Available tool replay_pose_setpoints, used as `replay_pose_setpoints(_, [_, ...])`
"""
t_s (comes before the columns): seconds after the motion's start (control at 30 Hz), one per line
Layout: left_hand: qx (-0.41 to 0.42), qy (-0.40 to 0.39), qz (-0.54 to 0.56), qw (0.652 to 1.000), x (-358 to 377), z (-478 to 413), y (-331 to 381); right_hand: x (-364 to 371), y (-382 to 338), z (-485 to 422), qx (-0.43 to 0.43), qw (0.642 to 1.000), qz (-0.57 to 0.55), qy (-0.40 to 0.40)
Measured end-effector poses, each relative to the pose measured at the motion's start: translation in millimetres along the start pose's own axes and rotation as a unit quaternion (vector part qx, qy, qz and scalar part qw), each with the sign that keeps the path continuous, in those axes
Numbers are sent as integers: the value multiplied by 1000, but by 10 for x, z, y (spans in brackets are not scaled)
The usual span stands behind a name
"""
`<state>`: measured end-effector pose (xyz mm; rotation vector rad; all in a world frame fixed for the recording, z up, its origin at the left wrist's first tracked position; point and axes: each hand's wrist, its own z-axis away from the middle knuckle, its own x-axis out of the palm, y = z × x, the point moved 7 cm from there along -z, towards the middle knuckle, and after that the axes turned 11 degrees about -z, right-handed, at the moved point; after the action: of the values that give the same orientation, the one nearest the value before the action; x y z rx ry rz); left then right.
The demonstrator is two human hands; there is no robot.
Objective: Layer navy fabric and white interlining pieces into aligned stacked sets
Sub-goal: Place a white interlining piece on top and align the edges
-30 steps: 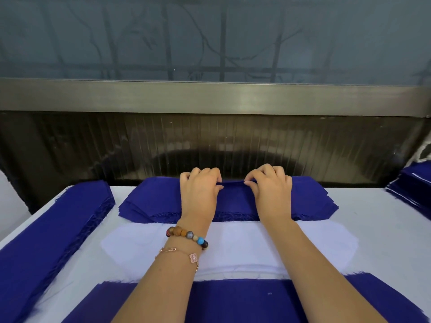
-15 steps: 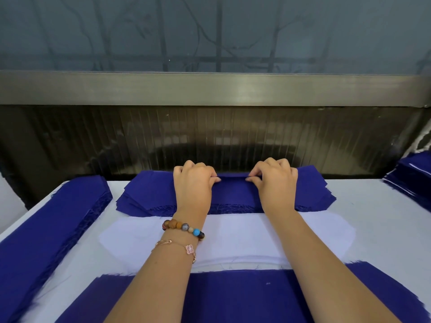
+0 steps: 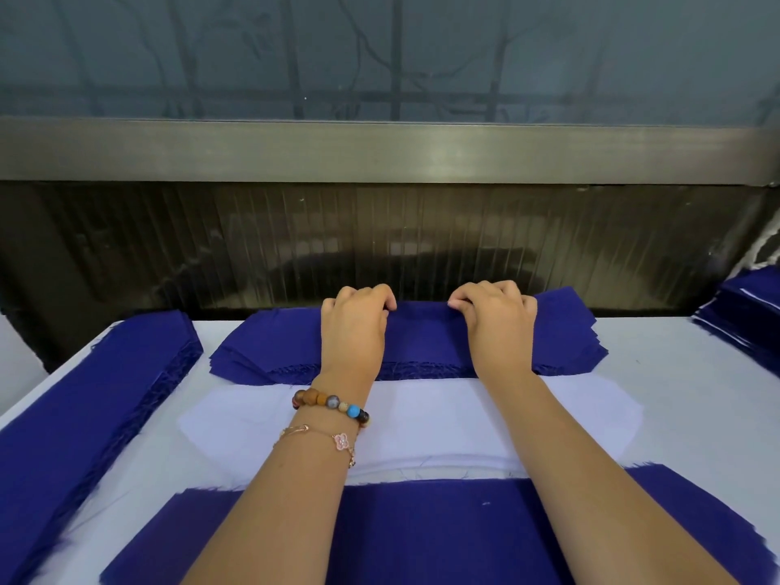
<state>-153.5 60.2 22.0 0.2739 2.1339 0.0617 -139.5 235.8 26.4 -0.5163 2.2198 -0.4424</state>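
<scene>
Left hand (image 3: 352,333) and right hand (image 3: 500,331), grip curled, both pinching far edge of stacked navy trapezoid fabric pieces (image 3: 422,335) at desk (image 3: 675,373) far edge; white interlining sheet (image 3: 439,420) lies just nearside, touching them.

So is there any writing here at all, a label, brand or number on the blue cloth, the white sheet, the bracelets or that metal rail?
None: no text can be read anywhere in this view.
The navy fabric stack, white interlining, bead bracelet and metal rail show no words, numbers or labels.
</scene>
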Motion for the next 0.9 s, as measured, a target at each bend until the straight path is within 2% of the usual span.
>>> replay_pose_setpoints(0.43, [65,-5,0,998,-17,-7,122,61,56,-6,44,998,-11,-35])
replay_pose_setpoints(0.53, [81,-2,25,996,-32,9,149,57,59,-5,40,999,-14,-28])
replay_pose_setpoints(0.77, [116,-12,-3,993,-6,14,192,70,96,5,44,998,-45,-22])
replay_pose_setpoints(0.9, [117,35,-11,992,-96,13,199,-24,31,0,-1,999,-9,38])
